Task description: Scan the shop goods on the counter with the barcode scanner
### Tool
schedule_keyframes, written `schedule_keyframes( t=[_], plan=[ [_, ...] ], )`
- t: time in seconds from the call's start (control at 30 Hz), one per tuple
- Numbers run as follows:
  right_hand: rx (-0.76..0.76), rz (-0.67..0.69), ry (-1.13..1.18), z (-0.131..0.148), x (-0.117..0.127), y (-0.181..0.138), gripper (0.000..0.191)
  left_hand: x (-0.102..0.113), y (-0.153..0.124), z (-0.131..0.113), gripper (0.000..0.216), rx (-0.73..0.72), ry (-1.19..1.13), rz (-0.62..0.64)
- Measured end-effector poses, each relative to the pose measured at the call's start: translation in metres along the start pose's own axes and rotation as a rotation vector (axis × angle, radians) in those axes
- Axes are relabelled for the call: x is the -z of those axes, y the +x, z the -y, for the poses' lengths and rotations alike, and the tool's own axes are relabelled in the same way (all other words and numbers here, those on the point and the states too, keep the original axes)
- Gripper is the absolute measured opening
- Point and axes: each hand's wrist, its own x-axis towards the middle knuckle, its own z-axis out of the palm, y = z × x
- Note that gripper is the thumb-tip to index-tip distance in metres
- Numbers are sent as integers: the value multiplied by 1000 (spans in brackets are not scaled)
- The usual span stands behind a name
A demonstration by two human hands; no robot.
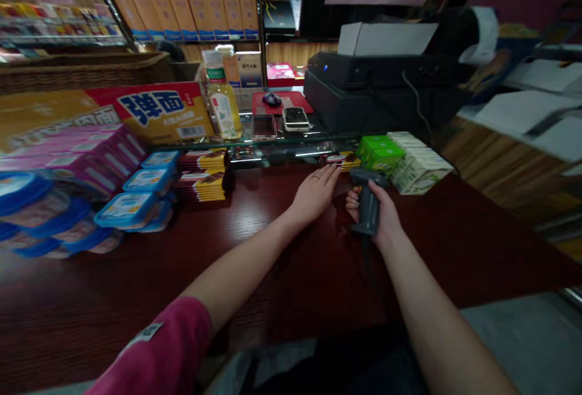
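My right hand [381,213] is wrapped round the grip of a dark grey barcode scanner [367,200], its head pointing away from me over the dark red counter [273,262]. My left hand [315,194] lies on the counter just left of the scanner, fingers stretched out and close together, a ring on one finger. Its fingertips reach toward a small flat packet [342,160] at the counter's far edge. Green boxes [379,152] and pale boxes [421,168] sit right behind the scanner.
Blue-lidded tubs [131,201] and purple packs [82,159] crowd the left. Stacked bars [202,175], a yellow noodle box [159,110], a bottle [222,101], two phones [279,122] and a black register [386,89] stand behind. Shelves fill the back.
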Motion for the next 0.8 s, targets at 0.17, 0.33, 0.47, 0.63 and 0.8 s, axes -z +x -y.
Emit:
schedule_keyframes(
  t=[0.17,0.33,0.47,0.63,0.8],
  plan=[
    [25,11,65,8,7,8,24,-33,56,8,53,126,-9,-14],
    [41,43,32,9,7,6,28,-35,60,19,42,211,-130,-17],
    [100,110,-56,8,5,-8,34,-20,45,20,30,243,-376,-139],
    [63,238,-209,-7,-5,-31,35,4,4,26,23,458,-698,-344],
    [-106,410,-376,-47,-31,-37,40,40,-68,49,25,694,-797,-330]
  ],
)
